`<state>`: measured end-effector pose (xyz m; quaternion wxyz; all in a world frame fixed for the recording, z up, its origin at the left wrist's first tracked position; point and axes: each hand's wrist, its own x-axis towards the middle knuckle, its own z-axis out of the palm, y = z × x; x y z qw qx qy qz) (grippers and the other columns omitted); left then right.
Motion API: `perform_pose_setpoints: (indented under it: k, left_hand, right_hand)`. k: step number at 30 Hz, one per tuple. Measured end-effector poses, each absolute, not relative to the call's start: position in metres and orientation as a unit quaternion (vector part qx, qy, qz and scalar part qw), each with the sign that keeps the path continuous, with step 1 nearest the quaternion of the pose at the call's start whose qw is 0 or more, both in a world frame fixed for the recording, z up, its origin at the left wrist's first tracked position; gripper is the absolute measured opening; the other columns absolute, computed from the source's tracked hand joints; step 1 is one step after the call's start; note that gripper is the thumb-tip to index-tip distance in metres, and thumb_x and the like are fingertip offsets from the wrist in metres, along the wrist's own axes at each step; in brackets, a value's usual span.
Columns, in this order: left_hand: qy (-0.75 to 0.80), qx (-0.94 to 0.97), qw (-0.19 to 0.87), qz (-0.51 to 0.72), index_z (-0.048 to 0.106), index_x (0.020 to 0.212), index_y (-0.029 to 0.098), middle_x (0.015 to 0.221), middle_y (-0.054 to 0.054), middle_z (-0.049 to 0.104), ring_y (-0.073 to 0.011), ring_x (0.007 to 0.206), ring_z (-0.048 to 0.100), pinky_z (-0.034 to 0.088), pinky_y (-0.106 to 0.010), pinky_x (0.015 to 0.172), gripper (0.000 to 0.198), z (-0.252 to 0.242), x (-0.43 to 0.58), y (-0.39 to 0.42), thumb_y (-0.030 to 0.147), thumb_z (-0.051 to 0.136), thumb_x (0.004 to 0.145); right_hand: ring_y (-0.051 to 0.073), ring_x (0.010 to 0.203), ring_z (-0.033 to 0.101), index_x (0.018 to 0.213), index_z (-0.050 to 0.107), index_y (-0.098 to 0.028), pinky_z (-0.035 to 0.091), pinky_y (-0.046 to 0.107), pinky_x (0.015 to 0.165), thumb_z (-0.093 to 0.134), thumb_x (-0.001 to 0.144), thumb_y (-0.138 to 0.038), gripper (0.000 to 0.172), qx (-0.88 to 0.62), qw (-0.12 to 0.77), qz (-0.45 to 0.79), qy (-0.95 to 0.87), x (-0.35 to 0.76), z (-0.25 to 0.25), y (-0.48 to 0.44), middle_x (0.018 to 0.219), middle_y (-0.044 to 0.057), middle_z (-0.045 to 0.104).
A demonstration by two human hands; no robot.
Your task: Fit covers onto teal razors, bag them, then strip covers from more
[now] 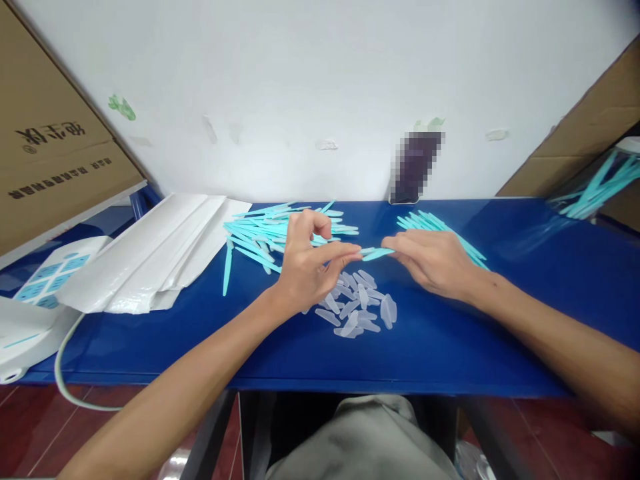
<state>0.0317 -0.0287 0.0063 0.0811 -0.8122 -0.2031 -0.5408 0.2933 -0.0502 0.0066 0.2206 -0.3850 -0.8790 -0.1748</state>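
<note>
Between my hands, above the blue table (440, 340), is a thin turquoise stick that looks like an eyebrow razor (379, 254). My left hand (313, 260) pinches its paler end between thumb and forefinger, the other fingers curled. The opposite end is in the closed fingers of my right hand (435, 260), which hide much of it. Below lies a loose pile of translucent plastic caps (357, 307). Behind my left hand is a large heap of similar turquoise razors (260, 230), many with pale ends. A smaller, more aligned bundle of turquoise razors (425, 221) lies behind my right hand.
White plastic mailer bags (150, 260) lie at the left, beside a white power strip (55, 273) and its cable (60, 363). Cardboard boxes (60, 120) flank the table. A phone (416, 167) leans on the white wall. At the right, a clear container (600, 187) holds more turquoise sticks.
</note>
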Motion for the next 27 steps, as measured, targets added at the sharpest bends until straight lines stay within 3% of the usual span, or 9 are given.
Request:
perform_pose_setpoints:
  k: [4, 8, 11, 17, 22, 27]
  left_hand:
    - [-0.294, -0.738, 0.107, -0.598, 0.077, 0.098, 0.029, 0.088, -0.005, 0.047, -0.0203, 0.086, 0.047, 0.040, -0.038, 0.076, 0.014, 0.016, 0.004, -0.016, 0.037, 0.066, 0.095]
    - [-0.288, -0.770, 0.115, -0.558, 0.076, 0.098, 0.025, 0.080, -0.003, 0.057, -0.0166, 0.075, 0.050, 0.039, -0.034, 0.069, 0.013, 0.018, -0.017, -0.007, 0.035, 0.067, 0.095]
    - [-0.219, -0.870, 0.092, -0.432, 0.075, 0.097, 0.023, 0.074, -0.002, 0.064, -0.0151, 0.069, 0.053, 0.037, -0.034, 0.068, 0.016, 0.008, -0.008, -0.012, 0.029, 0.060, 0.098]
    - [-0.178, -0.941, -0.035, -0.285, 0.076, 0.100, 0.019, 0.074, -0.001, 0.068, -0.0137, 0.070, 0.058, 0.040, -0.032, 0.073, 0.020, -0.007, 0.011, -0.027, 0.029, 0.058, 0.100]
    - [-0.194, -0.941, -0.046, -0.272, 0.072, 0.090, 0.016, 0.070, -0.001, 0.065, -0.0144, 0.067, 0.056, 0.040, -0.031, 0.071, 0.025, -0.003, 0.006, -0.025, 0.034, 0.058, 0.099]
    - [-0.281, -0.911, 0.012, -0.301, 0.048, 0.065, 0.020, 0.059, 0.001, 0.052, -0.0146, 0.060, 0.045, 0.035, -0.033, 0.069, 0.036, 0.009, -0.008, -0.013, 0.030, 0.046, 0.099]
  right_hand:
    - [0.022, 0.074, 0.061, 0.114, 0.062, -0.020, 0.037, 0.030, 0.065, 0.031, 0.106, -0.040, 0.037, -0.563, 0.183, -0.089, -0.801, 0.330, 0.018, -0.037, 0.089, 0.010, 0.071]
    - [0.027, 0.076, 0.058, 0.118, 0.058, -0.016, 0.027, 0.034, 0.063, 0.024, 0.106, -0.044, 0.045, -0.712, 0.092, -0.121, -0.685, 0.364, 0.030, -0.026, 0.099, 0.021, 0.070]
    - [0.025, 0.078, 0.058, 0.111, 0.060, -0.014, 0.027, 0.035, 0.063, 0.022, 0.105, -0.037, 0.045, -0.724, 0.046, -0.112, -0.679, 0.372, 0.028, -0.023, 0.111, 0.025, 0.067]
    - [0.021, 0.072, 0.057, 0.104, 0.067, -0.011, 0.030, 0.036, 0.065, 0.028, 0.104, -0.031, 0.044, -0.707, 0.051, -0.109, -0.697, 0.373, 0.013, -0.023, 0.099, 0.023, 0.066]
    - [0.025, 0.072, 0.059, 0.115, 0.067, -0.012, 0.035, 0.037, 0.065, 0.031, 0.104, -0.034, 0.044, -0.707, 0.061, -0.106, -0.697, 0.375, 0.002, -0.020, 0.093, 0.022, 0.067]
    - [0.024, 0.069, 0.058, 0.118, 0.068, -0.014, 0.038, 0.038, 0.065, 0.028, 0.104, -0.043, 0.051, -0.692, 0.094, -0.134, -0.703, 0.376, -0.002, -0.021, 0.091, 0.022, 0.066]
